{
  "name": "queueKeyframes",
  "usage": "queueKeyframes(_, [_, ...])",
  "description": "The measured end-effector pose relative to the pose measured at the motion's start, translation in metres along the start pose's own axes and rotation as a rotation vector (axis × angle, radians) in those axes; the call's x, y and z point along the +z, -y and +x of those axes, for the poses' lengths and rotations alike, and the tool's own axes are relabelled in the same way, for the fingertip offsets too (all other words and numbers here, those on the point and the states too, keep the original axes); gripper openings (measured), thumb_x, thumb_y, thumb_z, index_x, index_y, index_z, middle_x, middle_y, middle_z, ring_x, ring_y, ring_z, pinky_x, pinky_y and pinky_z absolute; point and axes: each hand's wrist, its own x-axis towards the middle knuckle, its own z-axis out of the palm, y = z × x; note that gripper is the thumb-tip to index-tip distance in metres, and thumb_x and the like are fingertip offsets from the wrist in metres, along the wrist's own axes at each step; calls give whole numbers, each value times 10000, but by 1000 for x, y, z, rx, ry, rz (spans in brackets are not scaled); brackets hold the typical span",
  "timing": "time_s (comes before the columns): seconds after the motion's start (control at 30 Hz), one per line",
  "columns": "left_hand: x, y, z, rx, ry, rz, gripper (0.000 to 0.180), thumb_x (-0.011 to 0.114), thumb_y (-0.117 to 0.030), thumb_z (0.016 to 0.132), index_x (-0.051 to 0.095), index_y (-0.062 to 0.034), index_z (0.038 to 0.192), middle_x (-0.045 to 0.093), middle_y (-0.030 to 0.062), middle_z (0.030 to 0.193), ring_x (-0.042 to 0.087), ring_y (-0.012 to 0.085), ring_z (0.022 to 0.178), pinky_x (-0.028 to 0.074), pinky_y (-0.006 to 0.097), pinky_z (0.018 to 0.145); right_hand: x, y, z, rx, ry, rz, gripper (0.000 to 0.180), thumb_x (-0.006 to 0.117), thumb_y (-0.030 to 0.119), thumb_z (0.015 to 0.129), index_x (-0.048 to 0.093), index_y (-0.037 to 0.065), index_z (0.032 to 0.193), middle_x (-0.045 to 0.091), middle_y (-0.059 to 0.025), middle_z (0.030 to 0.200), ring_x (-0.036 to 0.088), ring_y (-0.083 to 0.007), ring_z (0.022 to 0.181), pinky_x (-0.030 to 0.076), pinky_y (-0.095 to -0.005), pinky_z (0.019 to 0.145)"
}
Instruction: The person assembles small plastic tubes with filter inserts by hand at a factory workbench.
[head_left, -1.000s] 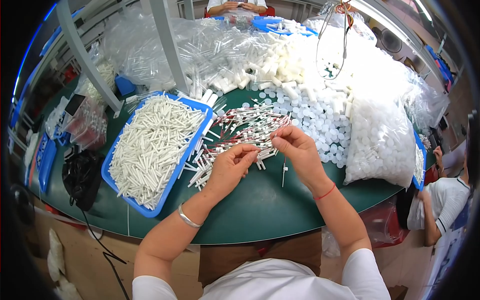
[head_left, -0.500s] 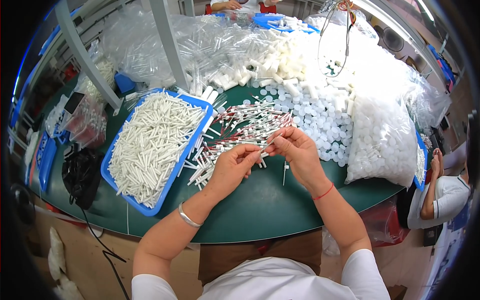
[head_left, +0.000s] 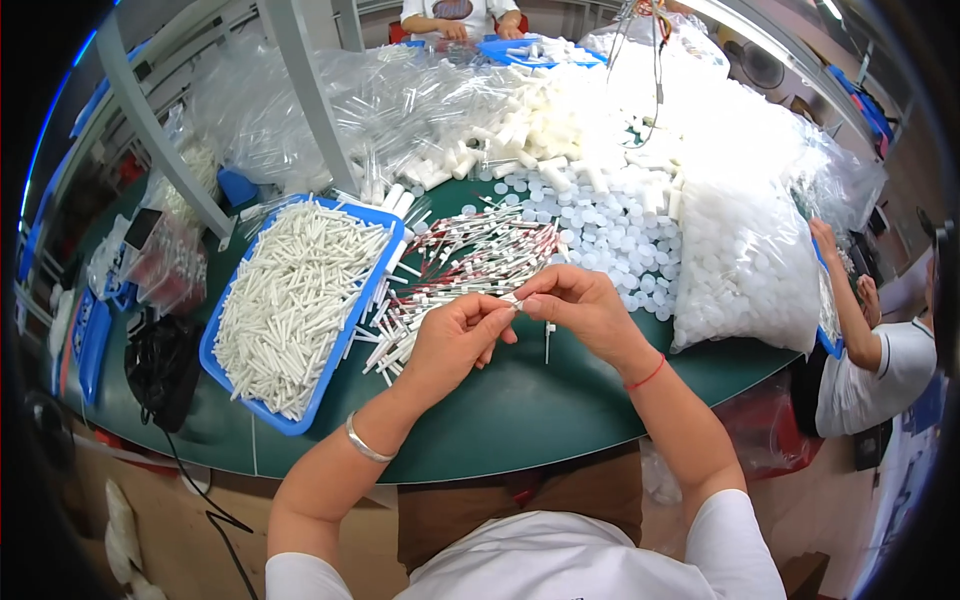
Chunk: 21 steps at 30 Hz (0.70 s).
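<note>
My left hand [head_left: 452, 345] and my right hand [head_left: 583, 312] meet over the front middle of the table, fingertips pinched together. Between them is a small white piece [head_left: 514, 301]; the fingers hide most of it, so its kind cannot be made out. Just beyond lies a pile of thin red-and-white wired parts [head_left: 480, 250] with white ends. A slim white stick with a small block at its top [head_left: 548, 342] lies on the green table, close to my right hand. Left of my hands, a blue tray [head_left: 212, 345] is heaped with short white tubes [head_left: 300, 300].
Translucent round discs [head_left: 625, 250] spread behind my right hand, next to a full clear bag [head_left: 745, 265]. White foam cylinders [head_left: 540, 110] and clear plastic tubes [head_left: 400, 95] are piled at the back. A grey post [head_left: 315, 95] stands at left. Co-workers sit opposite and at right.
My hands have come closer together, fingertips now touching around the small piece. The whole view has shifted slightly. The co-worker at right has reached an arm up toward the tray there.
</note>
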Motion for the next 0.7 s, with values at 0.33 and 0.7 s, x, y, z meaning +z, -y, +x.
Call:
queueKeyframes(0.33, [55, -2, -22, 55, -44, 326, 137, 628, -126, 911, 662, -1, 955, 681, 47, 758, 554, 55, 549, 446, 205, 490, 13, -17, -75, 16, -331, 223, 93, 634, 44, 889, 635, -22, 955, 649, -66, 947, 600, -107, 833, 489, -234, 758])
queueKeyframes(0.7, [83, 31, 66, 644, -110, 1091, 269, 696, -186, 817, 625, -18, 1015, 567, 115, 903, 596, 278, 828, 494, 375, 689, -33, -28, -117, -2, -559, 265, 117, 563, 122, 951, 522, 28, 1008, 669, -142, 848, 668, -182, 670, 525, -233, 530])
